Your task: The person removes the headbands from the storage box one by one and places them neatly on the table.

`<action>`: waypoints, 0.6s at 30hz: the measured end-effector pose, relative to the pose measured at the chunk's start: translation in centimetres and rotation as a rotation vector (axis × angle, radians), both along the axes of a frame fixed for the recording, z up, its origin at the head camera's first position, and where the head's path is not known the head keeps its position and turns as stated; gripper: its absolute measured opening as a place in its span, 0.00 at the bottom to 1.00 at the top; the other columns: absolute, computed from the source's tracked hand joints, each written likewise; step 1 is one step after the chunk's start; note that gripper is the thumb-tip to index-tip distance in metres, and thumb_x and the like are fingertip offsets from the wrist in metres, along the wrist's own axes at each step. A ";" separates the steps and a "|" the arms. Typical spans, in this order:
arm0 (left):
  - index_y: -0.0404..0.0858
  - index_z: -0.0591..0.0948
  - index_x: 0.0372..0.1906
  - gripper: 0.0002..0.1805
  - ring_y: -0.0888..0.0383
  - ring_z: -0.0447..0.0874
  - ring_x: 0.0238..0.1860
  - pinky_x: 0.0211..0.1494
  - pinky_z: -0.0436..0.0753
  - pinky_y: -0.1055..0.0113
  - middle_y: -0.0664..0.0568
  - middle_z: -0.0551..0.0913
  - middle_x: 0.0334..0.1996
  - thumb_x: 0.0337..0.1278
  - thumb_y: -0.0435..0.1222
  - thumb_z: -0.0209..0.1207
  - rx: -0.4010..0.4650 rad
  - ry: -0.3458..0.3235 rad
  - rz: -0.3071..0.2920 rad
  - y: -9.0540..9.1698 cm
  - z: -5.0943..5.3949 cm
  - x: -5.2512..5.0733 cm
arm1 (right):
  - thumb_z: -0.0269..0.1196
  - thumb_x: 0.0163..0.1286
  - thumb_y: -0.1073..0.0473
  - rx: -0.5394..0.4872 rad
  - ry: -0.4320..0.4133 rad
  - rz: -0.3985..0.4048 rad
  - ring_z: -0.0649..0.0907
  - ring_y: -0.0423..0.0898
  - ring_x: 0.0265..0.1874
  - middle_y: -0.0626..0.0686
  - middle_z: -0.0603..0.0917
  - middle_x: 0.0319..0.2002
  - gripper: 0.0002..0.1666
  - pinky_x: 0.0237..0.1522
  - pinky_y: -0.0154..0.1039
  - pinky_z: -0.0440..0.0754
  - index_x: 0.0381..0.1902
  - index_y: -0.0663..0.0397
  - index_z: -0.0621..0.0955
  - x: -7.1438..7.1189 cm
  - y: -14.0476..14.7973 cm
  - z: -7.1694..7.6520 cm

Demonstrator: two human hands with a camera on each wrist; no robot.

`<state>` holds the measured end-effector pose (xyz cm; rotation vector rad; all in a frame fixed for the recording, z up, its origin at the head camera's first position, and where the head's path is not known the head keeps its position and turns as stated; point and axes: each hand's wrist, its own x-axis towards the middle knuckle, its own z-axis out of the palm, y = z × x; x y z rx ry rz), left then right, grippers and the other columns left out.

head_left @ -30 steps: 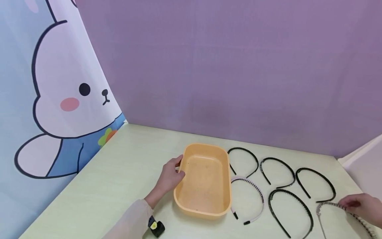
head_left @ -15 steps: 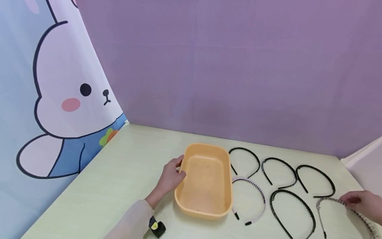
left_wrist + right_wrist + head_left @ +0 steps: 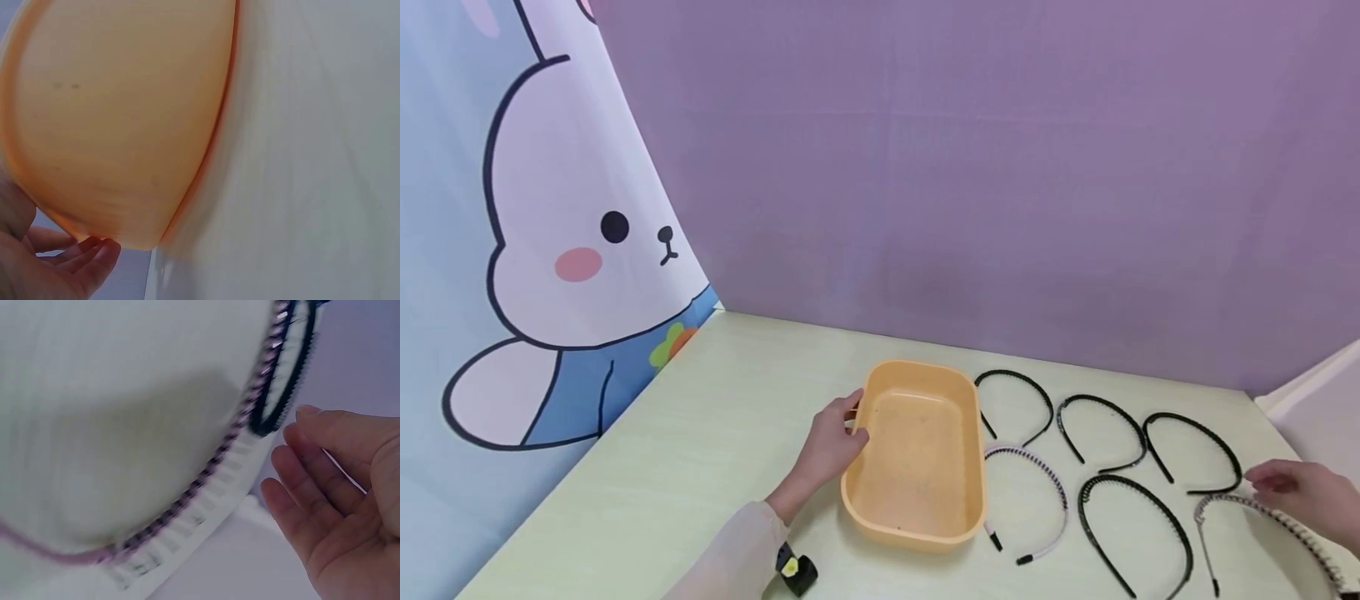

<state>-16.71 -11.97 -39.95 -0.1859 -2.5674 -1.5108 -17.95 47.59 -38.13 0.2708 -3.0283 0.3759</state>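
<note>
My left hand (image 3: 830, 444) grips the left rim of an orange plastic basin (image 3: 917, 458), thumb inside and fingers outside. In the left wrist view its fingers (image 3: 94, 265) curl under the basin's wall (image 3: 125, 125). At the right edge of the table, my right hand (image 3: 1303, 496) hovers with relaxed fingers and holds nothing. Below it lies a pale pinkish headband (image 3: 1262, 507) with dark teeth, also in the right wrist view, where the headband (image 3: 206, 475) curves beside the hand (image 3: 344, 500). Close to the fingertips is a black headband (image 3: 1210, 437).
Two more black headbands (image 3: 1018, 375) (image 3: 1105, 404) lie along the back. In front are a pink headband (image 3: 1045, 475) and another black headband (image 3: 1138, 492). A purple backdrop (image 3: 925, 183) rises behind the table (image 3: 730, 400), with a cartoon curtain (image 3: 572, 183) at the left.
My right hand has let go of the pale pinkish headband and lifted slightly away toward the back. The farthest right black headband shifted a little earlier. My left hand keeps its grip.
</note>
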 end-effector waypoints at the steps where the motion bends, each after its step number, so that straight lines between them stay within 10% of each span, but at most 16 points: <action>1: 0.25 0.68 0.65 0.31 0.42 0.79 0.52 0.48 0.87 0.57 0.33 0.76 0.55 0.50 0.25 0.54 -0.001 0.003 -0.005 0.0 0.0 0.0 | 0.68 0.54 0.65 0.003 -0.001 -0.002 0.71 0.19 0.21 0.46 0.83 0.23 0.10 0.23 0.27 0.74 0.33 0.67 0.83 0.0 -0.4 0.2; 11: 0.25 0.69 0.64 0.26 0.43 0.82 0.50 0.44 0.88 0.62 0.32 0.78 0.52 0.61 0.31 0.54 -0.005 0.018 -0.028 -0.3 0.0 -0.7 | 0.66 0.56 0.68 -0.080 0.141 0.075 0.72 0.19 0.23 0.48 0.84 0.24 0.08 0.21 0.28 0.75 0.34 0.66 0.83 -0.8 -5.4 1.4; 18: 0.32 0.68 0.66 0.27 0.43 0.78 0.55 0.58 0.82 0.52 0.37 0.78 0.56 0.65 0.38 0.50 -0.030 -0.026 0.058 -1.8 1.3 -1.5 | 0.64 0.60 0.64 -0.094 0.146 0.084 0.75 0.24 0.25 0.60 0.85 0.32 0.14 0.24 0.30 0.75 0.42 0.68 0.80 -2.3 -9.6 3.1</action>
